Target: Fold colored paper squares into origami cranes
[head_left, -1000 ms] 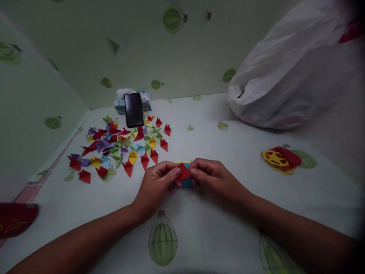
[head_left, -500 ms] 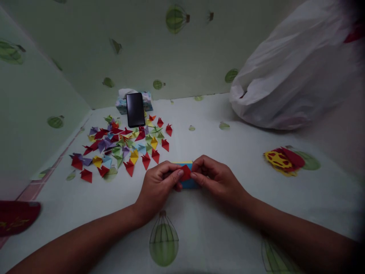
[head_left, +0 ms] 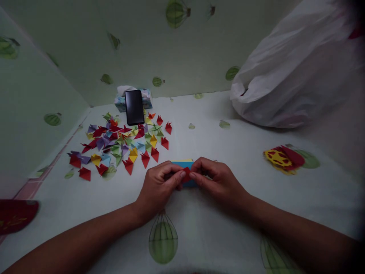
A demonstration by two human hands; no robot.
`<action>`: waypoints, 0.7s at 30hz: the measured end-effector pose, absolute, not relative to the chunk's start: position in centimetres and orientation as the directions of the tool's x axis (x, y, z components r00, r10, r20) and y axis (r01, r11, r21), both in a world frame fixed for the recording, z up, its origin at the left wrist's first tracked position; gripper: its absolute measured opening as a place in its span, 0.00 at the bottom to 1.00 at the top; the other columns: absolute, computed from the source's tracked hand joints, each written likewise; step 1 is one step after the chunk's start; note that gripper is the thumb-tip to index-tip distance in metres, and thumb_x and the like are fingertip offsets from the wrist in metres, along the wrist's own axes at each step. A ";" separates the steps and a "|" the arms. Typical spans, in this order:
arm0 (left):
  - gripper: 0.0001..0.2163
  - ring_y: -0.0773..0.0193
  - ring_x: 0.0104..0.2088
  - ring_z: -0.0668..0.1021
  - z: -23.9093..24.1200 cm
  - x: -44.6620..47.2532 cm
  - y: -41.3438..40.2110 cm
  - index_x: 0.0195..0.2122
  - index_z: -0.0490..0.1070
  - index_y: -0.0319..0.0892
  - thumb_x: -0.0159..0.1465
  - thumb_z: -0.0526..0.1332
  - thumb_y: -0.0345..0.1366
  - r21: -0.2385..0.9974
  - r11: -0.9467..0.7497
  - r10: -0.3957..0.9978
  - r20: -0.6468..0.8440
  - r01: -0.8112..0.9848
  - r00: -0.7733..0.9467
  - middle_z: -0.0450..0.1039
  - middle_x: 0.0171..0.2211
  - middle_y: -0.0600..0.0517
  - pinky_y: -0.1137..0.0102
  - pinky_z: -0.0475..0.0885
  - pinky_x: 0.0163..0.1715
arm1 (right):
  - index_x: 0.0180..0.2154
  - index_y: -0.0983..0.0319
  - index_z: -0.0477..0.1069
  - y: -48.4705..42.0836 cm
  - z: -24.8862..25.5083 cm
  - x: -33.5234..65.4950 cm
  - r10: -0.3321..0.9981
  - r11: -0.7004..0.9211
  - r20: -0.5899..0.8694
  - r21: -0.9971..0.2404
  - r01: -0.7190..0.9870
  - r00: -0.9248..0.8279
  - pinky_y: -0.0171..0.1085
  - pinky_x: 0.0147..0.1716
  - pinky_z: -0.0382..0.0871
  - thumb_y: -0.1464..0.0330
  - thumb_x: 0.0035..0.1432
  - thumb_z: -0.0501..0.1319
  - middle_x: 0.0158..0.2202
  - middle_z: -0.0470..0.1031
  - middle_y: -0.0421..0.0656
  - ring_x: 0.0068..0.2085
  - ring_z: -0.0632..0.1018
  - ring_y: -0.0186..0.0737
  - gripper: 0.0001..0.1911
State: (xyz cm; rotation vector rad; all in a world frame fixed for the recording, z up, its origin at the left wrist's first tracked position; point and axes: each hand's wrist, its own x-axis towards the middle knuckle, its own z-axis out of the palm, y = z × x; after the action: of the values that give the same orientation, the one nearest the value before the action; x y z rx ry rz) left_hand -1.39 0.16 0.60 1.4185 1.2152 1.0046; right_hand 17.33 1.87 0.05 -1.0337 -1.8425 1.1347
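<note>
Between my two hands is a small folded piece of red paper (head_left: 186,173). My left hand (head_left: 163,180) pinches its left side between thumb and fingers, and my right hand (head_left: 214,176) pinches the right side. Fingertips hide part of the folds. Just beneath the hands lies a blue pad or stack of paper (head_left: 188,183) with a yellow strip along its far edge. To the left, several folded paper cranes (head_left: 128,166) in red, purple, yellow, green and blue are spread over the pale surface.
A dark phone (head_left: 134,107) leans on a tissue box (head_left: 119,104) near the back wall. At the right stands a big white plastic bag (head_left: 273,91). Yellow and red paper cutouts (head_left: 279,159) lie below it. A dark red item (head_left: 18,216) sits at the left edge.
My hands stay pinched on the red paper, which now shows a little smaller between the fingertips. The whole view has shifted slightly.
</note>
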 end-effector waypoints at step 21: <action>0.07 0.70 0.25 0.78 0.6 -1.2 0.1 0.34 0.73 0.39 0.62 0.64 0.37 0.989 0.149 0.974 -0.149 0.012 0.172 0.76 0.23 0.55 0.75 0.73 0.29 | 0.32 0.61 0.67 1.8 -0.6 17.2 0.926 0.168 0.106 -0.975 0.144 -0.362 0.34 0.27 0.60 0.67 0.60 0.62 0.26 0.66 0.36 0.28 0.66 0.32 0.06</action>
State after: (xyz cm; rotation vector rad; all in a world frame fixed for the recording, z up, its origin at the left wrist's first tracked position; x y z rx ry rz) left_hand -1.17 0.06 0.58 1.1752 1.1481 0.9739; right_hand 17.21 1.81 -0.63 -1.0355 -1.6681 1.2706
